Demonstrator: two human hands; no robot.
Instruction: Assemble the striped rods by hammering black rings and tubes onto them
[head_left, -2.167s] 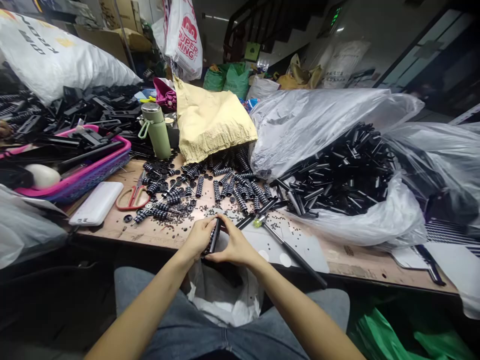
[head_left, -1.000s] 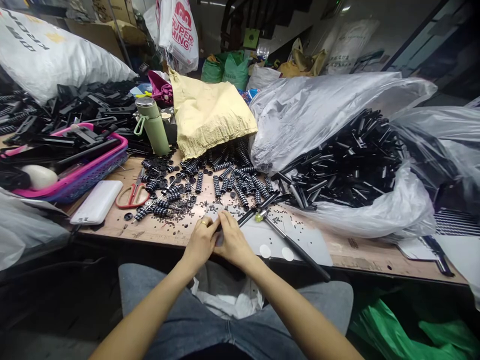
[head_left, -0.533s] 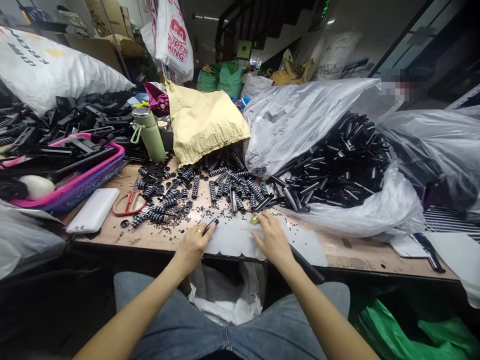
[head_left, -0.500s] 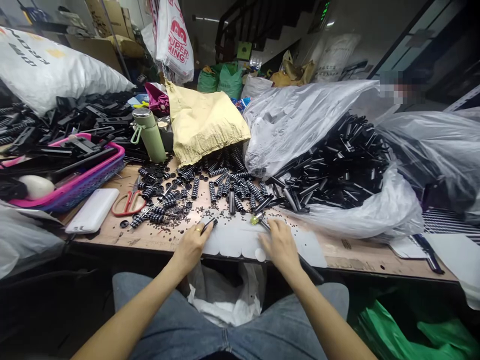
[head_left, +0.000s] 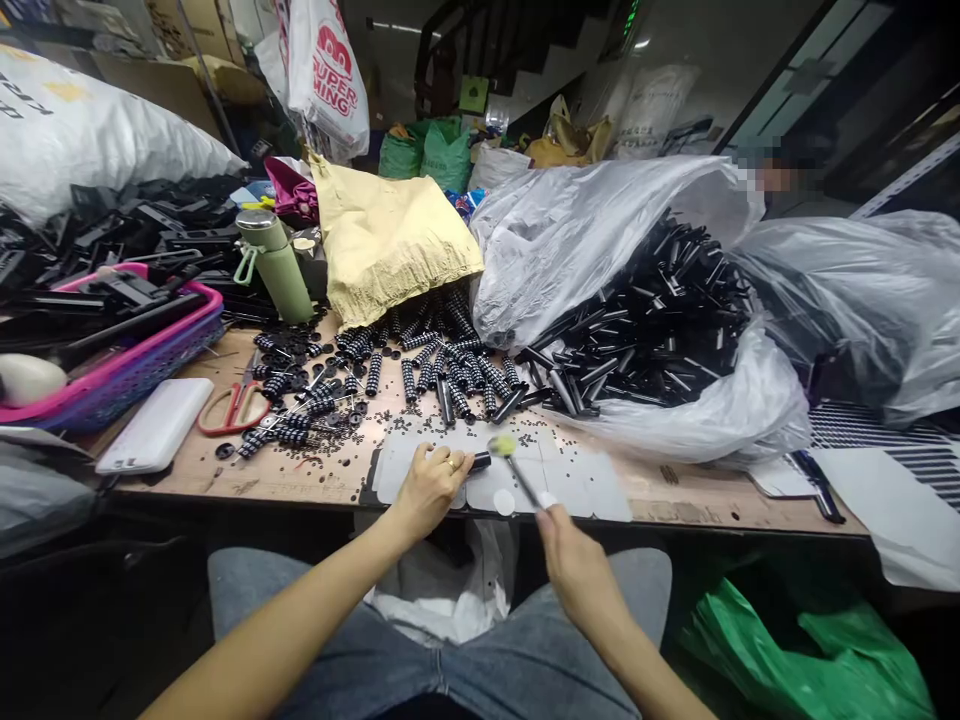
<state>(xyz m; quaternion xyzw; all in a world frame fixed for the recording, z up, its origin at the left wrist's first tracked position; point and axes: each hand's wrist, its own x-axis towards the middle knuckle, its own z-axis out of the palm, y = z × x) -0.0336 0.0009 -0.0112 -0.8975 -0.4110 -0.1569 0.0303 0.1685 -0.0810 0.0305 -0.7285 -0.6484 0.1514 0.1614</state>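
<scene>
Now the right hand (head_left: 574, 562) is clamping its grip on the hammer (head_left: 523, 479), no longer reaching; the left hand (head_left: 429, 492) is pinching a black tube (head_left: 481, 461) over the grey sheet (head_left: 594, 486); hammer and tube are sitting close.

From where I stand, the clearest words are SUPER MING, printed in red capitals beneath a red emblem on the hanging white plastic bag (head_left: 330, 85). Over on the big white sack (head_left: 112, 135), dark letters slant toward the view's left edge, and I can't make out a whole word. Green characters glow on a dark display (head_left: 630, 18), too small to read; lettering on the pale sack (head_left: 646, 108) behind is blurred.
</scene>
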